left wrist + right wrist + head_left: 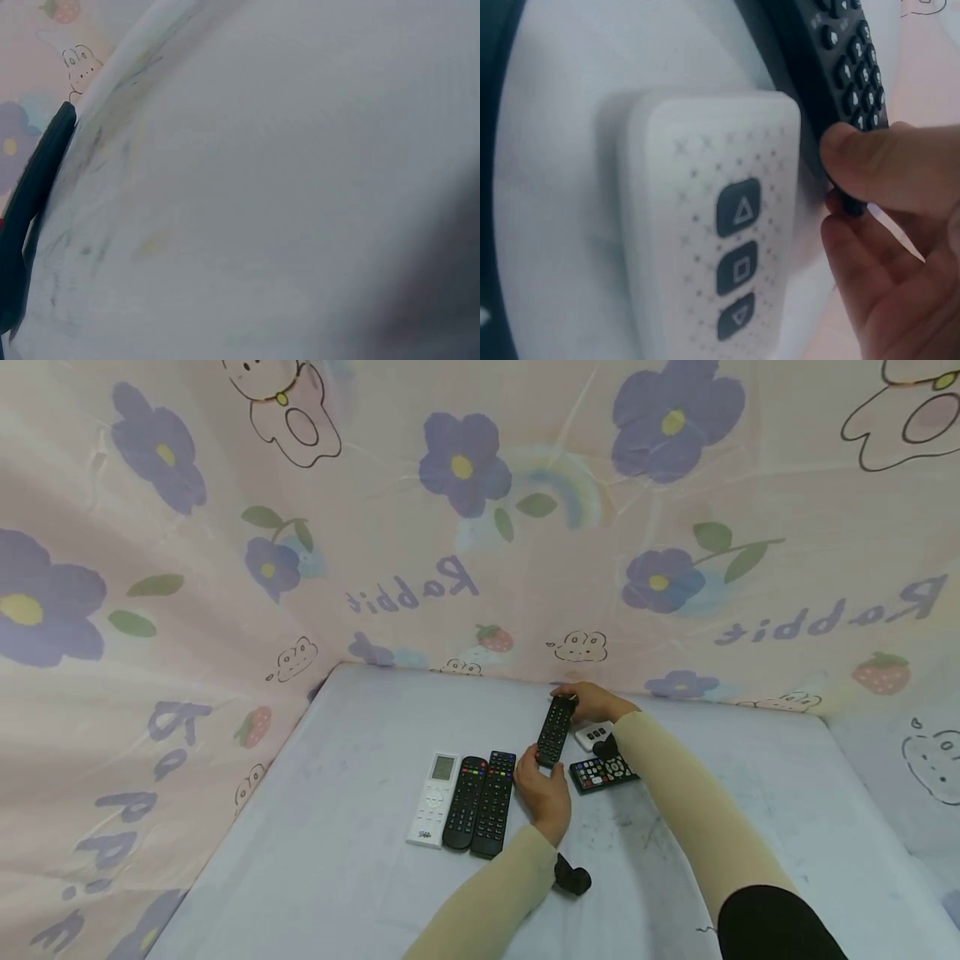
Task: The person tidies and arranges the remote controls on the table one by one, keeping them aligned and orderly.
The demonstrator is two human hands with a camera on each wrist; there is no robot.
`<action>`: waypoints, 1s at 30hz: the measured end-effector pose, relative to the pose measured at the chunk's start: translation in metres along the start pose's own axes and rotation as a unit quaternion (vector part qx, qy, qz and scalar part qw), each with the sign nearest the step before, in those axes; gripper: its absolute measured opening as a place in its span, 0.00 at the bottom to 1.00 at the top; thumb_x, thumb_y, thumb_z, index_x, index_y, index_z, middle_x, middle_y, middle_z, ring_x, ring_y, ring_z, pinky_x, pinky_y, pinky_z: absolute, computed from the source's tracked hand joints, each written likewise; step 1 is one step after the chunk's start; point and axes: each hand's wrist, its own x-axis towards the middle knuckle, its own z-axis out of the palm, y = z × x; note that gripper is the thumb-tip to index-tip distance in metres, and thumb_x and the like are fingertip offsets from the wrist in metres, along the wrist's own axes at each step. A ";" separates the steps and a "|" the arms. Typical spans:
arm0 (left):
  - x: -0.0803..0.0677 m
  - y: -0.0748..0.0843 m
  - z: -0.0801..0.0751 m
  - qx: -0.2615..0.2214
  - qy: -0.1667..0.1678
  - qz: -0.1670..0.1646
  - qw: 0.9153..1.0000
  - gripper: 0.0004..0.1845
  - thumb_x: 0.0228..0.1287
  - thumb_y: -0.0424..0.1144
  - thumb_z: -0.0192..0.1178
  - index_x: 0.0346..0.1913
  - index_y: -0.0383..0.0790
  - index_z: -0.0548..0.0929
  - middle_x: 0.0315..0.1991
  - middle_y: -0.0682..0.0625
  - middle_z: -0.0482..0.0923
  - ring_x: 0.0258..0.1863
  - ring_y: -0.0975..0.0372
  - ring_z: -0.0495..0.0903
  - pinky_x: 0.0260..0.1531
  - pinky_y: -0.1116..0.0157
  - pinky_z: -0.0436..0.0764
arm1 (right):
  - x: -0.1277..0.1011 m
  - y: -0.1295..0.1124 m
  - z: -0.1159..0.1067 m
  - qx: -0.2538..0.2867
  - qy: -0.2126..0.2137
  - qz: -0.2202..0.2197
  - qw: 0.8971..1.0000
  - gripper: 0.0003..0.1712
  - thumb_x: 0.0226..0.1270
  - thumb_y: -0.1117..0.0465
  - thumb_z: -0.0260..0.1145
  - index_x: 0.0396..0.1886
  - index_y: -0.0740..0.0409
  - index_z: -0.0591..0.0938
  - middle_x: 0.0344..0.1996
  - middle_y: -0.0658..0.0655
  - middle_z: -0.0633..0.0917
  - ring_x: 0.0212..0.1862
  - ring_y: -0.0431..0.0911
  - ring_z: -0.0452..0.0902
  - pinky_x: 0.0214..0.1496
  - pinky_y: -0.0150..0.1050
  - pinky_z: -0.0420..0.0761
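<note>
Your left hand (547, 795) and your right hand (592, 702) both hold one black remote, the held remote (556, 731). Your left hand grips the end close to you. Your right hand pinches the far end, with its thumb on top and fingers underneath. Your right arm reaches farther out and slants in from the right, while your left arm comes up from below. The held remote is between your hands, over the surface (352, 760), with its buttons facing up.

Just right of it is a small white remote (592, 737) with three dark buttons. A wide black remote (602, 774) lies near that, partly under your right arm. Left of your left hand, three more lie side by side: a white remote with a screen (432, 802), a round-ended black remote (464, 802) and a square-ended black remote (494, 802). Behind everything hangs a pink flowery sheet (555, 585).
</note>
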 end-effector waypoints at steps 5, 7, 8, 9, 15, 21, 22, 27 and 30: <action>0.002 -0.002 0.000 -0.005 0.005 -0.008 1.000 0.24 0.48 0.27 0.72 0.52 0.37 0.81 0.50 0.45 0.82 0.51 0.56 0.79 0.52 0.59 0.78 | 0.000 -0.002 0.002 0.009 0.001 0.010 1.000 0.39 0.53 0.74 0.69 0.67 0.59 0.70 0.61 0.68 0.75 0.59 0.62 0.74 0.59 0.52 0.77; 0.002 -0.003 0.000 -0.003 0.006 -0.007 1.000 0.24 0.47 0.28 0.73 0.51 0.37 0.82 0.49 0.45 0.83 0.50 0.56 0.80 0.50 0.60 0.80 | -0.001 -0.003 0.002 0.011 0.001 0.011 1.000 0.39 0.53 0.74 0.69 0.67 0.60 0.70 0.61 0.68 0.75 0.59 0.62 0.74 0.59 0.53 0.77; 0.002 -0.003 0.000 -0.002 0.006 -0.008 1.000 0.24 0.46 0.28 0.73 0.50 0.37 0.83 0.48 0.46 0.84 0.49 0.56 0.81 0.49 0.60 0.80 | -0.001 -0.004 0.002 0.011 0.001 0.012 1.000 0.39 0.53 0.74 0.69 0.68 0.60 0.70 0.61 0.68 0.75 0.59 0.62 0.74 0.58 0.53 0.77; 0.003 -0.003 0.000 -0.003 0.004 -0.011 1.000 0.24 0.46 0.29 0.74 0.50 0.38 0.83 0.48 0.46 0.84 0.49 0.56 0.81 0.48 0.61 0.81 | -0.002 -0.004 0.002 0.010 0.001 0.012 1.000 0.39 0.53 0.74 0.68 0.68 0.60 0.70 0.62 0.68 0.74 0.58 0.62 0.74 0.58 0.53 0.77; 0.003 0.000 -0.003 0.005 -0.001 -0.016 1.000 0.23 0.46 0.30 0.74 0.49 0.38 0.84 0.48 0.46 0.84 0.48 0.56 0.81 0.49 0.61 0.81 | -0.002 -0.003 -0.001 0.005 0.000 0.001 1.000 0.38 0.54 0.73 0.69 0.68 0.60 0.70 0.60 0.68 0.76 0.56 0.59 0.75 0.56 0.50 0.78; 0.001 0.001 -0.005 0.010 -0.013 0.004 1.000 0.22 0.47 0.32 0.74 0.49 0.39 0.84 0.49 0.48 0.84 0.48 0.57 0.81 0.47 0.62 0.81 | -0.008 0.000 -0.010 0.008 -0.001 -0.012 1.000 0.39 0.51 0.75 0.67 0.67 0.60 0.71 0.60 0.68 0.76 0.56 0.61 0.74 0.52 0.49 0.79; 0.000 0.001 -0.005 0.009 -0.015 0.015 1.000 0.22 0.47 0.32 0.75 0.49 0.40 0.84 0.49 0.49 0.84 0.48 0.58 0.81 0.47 0.62 0.81 | -0.010 0.000 -0.012 0.009 -0.001 -0.022 1.000 0.39 0.50 0.75 0.67 0.67 0.60 0.72 0.60 0.68 0.76 0.56 0.62 0.74 0.51 0.48 0.80; -0.001 0.004 -0.010 -0.001 -0.014 0.099 0.995 0.22 0.45 0.33 0.76 0.47 0.40 0.85 0.48 0.50 0.85 0.48 0.59 0.81 0.47 0.63 0.79 | -0.021 0.003 -0.025 0.007 0.011 -0.075 0.997 0.37 0.50 0.74 0.69 0.64 0.59 0.75 0.58 0.68 0.77 0.53 0.63 0.76 0.47 0.47 0.82; 0.000 0.008 -0.015 -0.014 -0.021 0.117 0.993 0.22 0.45 0.33 0.75 0.48 0.39 0.84 0.48 0.49 0.85 0.48 0.59 0.81 0.47 0.64 0.80 | -0.024 0.001 -0.029 0.005 0.013 -0.075 0.997 0.36 0.51 0.73 0.68 0.64 0.58 0.75 0.59 0.68 0.77 0.54 0.64 0.76 0.49 0.49 0.82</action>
